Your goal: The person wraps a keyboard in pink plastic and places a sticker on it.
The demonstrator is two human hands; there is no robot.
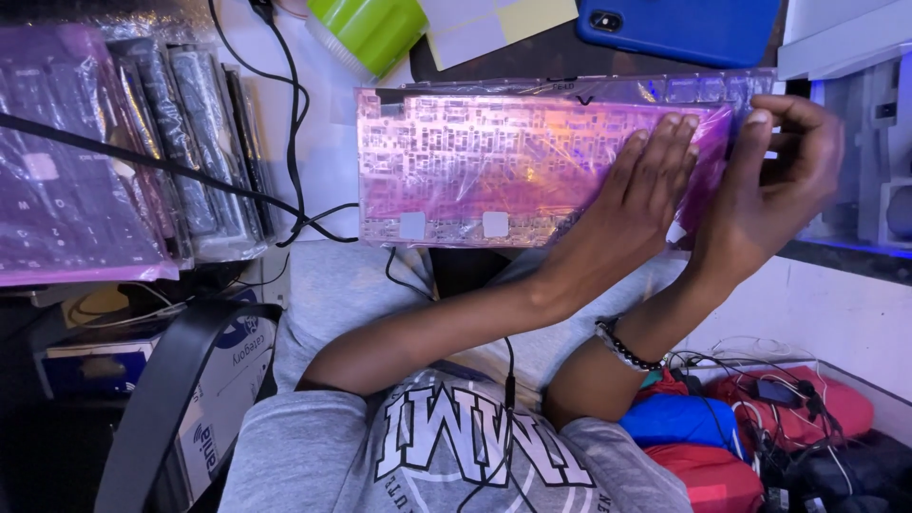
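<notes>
The person holds a flat keyboard part in a pink antistatic bag (494, 171) out in front of the chest, level, its back side with a metal plate pattern facing up. The left hand (646, 180) lies flat on the bag's right portion, fingers together and extended, palm pressing down; it is not curled around anything. The right hand (779, 180) is just beside the left, at the bag's right end, fingers bent over the loose bag flap (708, 161); thumb position is hidden, so whether it pinches the flap or only steadies it cannot be told. A beaded bracelet (627, 350) sits on the right wrist.

Handling judgement: the part looks thin, stiff and light, but the plastic film is slick and loose, so it could slide inside the sleeve. Best grip appears to be the long edges, not the flap.

Away from the left hand's fingertips lies a blue phone (679, 27); well off to the far side of the bag stands a stack of bagged keyboards (114, 161), with a black cable (285, 104) between them and the bag.
</notes>
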